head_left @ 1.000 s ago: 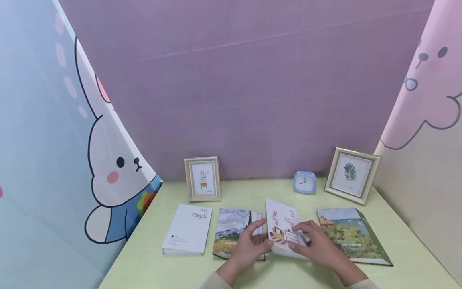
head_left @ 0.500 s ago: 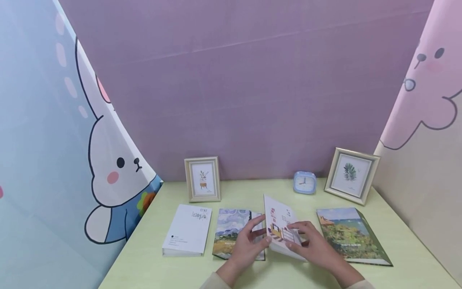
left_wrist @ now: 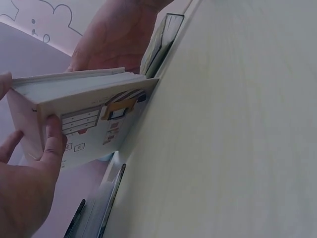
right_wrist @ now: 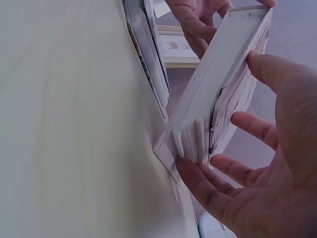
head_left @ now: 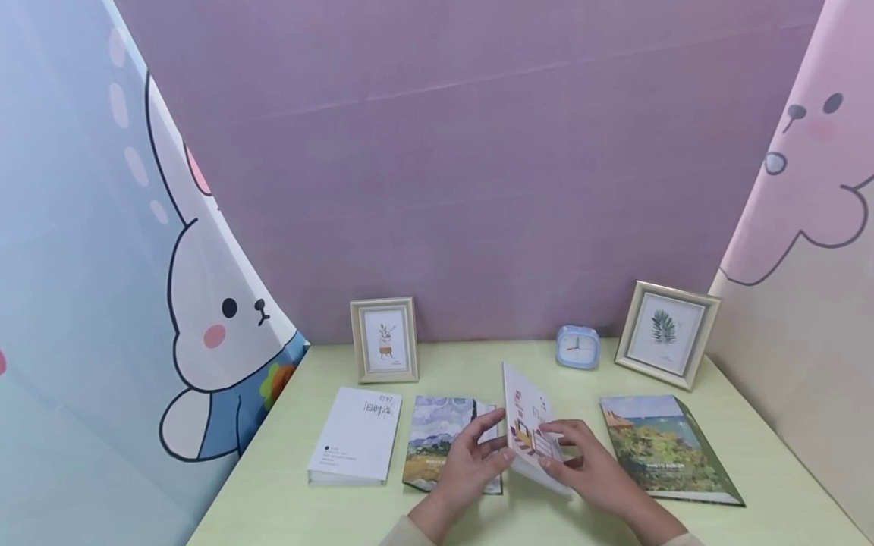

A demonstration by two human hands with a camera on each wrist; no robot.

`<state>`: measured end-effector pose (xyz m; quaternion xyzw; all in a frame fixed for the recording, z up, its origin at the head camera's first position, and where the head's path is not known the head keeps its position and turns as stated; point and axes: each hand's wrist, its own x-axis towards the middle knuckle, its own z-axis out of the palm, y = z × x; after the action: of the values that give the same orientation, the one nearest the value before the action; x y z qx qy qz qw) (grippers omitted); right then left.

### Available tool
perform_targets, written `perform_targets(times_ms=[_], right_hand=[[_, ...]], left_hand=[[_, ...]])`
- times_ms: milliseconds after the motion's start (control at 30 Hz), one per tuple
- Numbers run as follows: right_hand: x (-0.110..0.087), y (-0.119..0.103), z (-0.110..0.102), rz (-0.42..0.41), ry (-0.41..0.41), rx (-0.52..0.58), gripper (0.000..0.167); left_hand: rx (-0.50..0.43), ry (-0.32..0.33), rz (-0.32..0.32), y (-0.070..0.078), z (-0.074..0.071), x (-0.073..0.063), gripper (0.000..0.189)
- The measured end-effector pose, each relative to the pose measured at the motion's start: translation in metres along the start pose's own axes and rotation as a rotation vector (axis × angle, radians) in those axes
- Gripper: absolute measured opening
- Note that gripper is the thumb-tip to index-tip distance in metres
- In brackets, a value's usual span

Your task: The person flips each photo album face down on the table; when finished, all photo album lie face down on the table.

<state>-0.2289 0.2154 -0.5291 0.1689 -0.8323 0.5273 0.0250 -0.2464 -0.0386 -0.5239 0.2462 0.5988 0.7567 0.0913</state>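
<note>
Two bare hands hold one small illustrated album (head_left: 527,415) between them, tilted up on edge above the middle of the tabletop (head_left: 273,493); whether its lowest corner touches the surface, I cannot tell. The left hand (head_left: 466,461) pinches the spine side, thumb on the cover and the other fingers spread towards the spine. The right hand (head_left: 592,464) grips the opposite side with half-bent fingers, some on the cover, others at the page edges.

Three more albums lie flat: one white album (head_left: 355,436) at the far left, one cloudy-sky album (head_left: 437,428) partly behind the left hand, and one seaside album (head_left: 672,447) beside the right hand. Along the back stand two picture frames, the potted-plant frame (head_left: 385,340) on the left and the green-leaf frame (head_left: 665,334) on the right, with one blue clock (head_left: 577,347) nearer the latter.
</note>
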Motion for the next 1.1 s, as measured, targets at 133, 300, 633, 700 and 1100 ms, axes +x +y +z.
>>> perform_targets(times_ms=[133,300,633,700,1100], right_hand=[[-0.001,-0.001,0.000,-0.005,-0.019,0.015,0.045],[0.000,-0.002,0.001,-0.022,-0.051,0.039,0.047],[0.001,-0.008,0.000,-0.014,-0.095,0.127,0.044],[0.001,-0.009,0.001,-0.012,-0.089,0.149,0.043],[0.001,-0.011,0.001,-0.024,-0.088,0.257,0.047]], left_hand=[[0.015,-0.016,0.016,0.000,-0.001,0.000,0.058],[0.020,-0.027,0.038,0.000,-0.002,0.000,0.058],[-0.022,-0.073,0.039,0.000,-0.002,0.000,0.061],[-0.027,-0.081,0.025,0.000,-0.001,-0.001,0.061],[-0.011,-0.073,-0.033,0.001,0.000,-0.002,0.053]])
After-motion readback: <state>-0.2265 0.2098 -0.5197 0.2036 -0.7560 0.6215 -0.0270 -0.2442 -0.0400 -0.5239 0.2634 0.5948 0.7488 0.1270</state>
